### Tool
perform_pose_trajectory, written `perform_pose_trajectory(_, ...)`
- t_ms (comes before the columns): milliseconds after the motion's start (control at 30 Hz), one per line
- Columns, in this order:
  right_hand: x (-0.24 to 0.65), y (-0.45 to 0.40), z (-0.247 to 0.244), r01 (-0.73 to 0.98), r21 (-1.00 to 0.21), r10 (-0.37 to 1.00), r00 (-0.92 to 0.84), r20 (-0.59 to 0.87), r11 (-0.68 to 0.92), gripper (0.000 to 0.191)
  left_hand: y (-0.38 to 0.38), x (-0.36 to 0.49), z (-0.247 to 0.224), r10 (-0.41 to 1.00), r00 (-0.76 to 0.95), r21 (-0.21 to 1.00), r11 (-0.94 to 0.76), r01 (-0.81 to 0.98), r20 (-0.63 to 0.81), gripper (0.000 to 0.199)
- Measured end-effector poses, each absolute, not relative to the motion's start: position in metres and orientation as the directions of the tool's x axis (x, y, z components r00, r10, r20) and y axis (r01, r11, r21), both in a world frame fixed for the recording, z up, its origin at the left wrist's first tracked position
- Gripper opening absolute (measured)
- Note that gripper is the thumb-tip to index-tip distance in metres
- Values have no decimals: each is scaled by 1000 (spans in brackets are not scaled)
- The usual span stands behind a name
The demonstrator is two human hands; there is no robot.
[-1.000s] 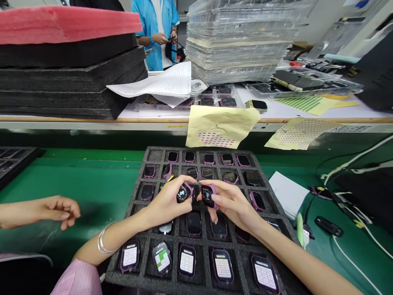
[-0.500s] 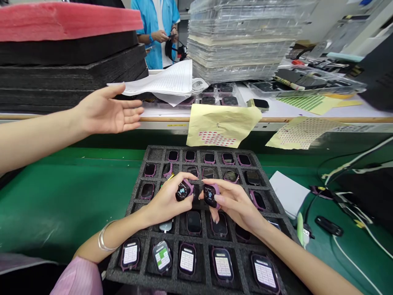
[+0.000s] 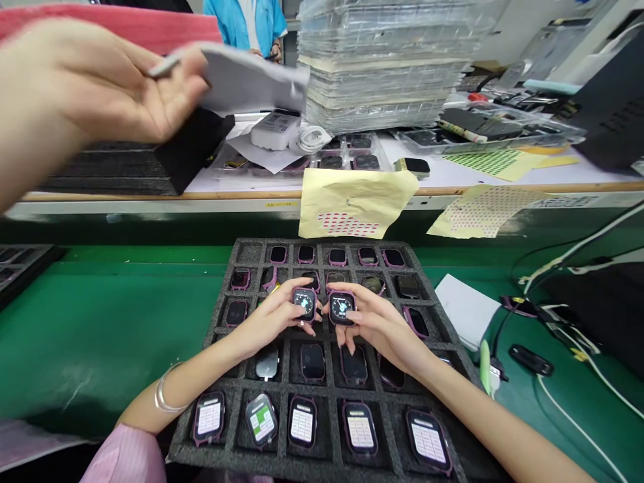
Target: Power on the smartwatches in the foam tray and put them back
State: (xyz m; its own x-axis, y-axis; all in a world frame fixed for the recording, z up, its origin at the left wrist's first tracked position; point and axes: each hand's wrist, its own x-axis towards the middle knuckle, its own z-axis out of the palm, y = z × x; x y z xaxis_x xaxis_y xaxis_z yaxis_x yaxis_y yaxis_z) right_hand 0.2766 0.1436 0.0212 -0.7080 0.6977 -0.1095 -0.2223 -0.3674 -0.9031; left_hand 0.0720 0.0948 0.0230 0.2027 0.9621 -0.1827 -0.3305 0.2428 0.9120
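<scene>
My left hand (image 3: 276, 314) pinches a purple-framed smartwatch (image 3: 304, 304), its lit face showing a dial. In my right hand (image 3: 390, 330) is a second purple smartwatch (image 3: 343, 308), also lit with a dial, thumb on the lower right of its screen. Both are held side by side, slightly apart, above a dark foam tray (image 3: 282, 424). Its compartments hold several more watches, mostly dark-screened. Along the front row, screens show white label-like grids, such as on this watch (image 3: 302, 422). My hands hide some middle compartments.
Another person's hand (image 3: 121, 87) at upper left holds blurred papers (image 3: 246, 80). On the shelf stand stacked clear plastic trays (image 3: 377, 74), a white box (image 3: 275, 131) and a coiled cable (image 3: 312, 139). Yellow sticker sheets (image 3: 357, 201) hang over its edge. White paper (image 3: 465, 312) and cables lie right.
The other person's hand has lifted the papers off the shelf, uncovering the white box. Both watches have turned to face me more squarely. The view has shifted slightly.
</scene>
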Motion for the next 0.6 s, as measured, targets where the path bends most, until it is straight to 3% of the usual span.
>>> perform_pose_trajectory(200,281,144,18,-218,-940,741,-670,-51,-262,50,97,72,23,959,212,904,254,-344,-189,46)
perform_pose_trajectory(600,283,143,19,-203,-955,756,-654,-32,-216,43,97,72,17,970,216,943,173,-286,-112,45)
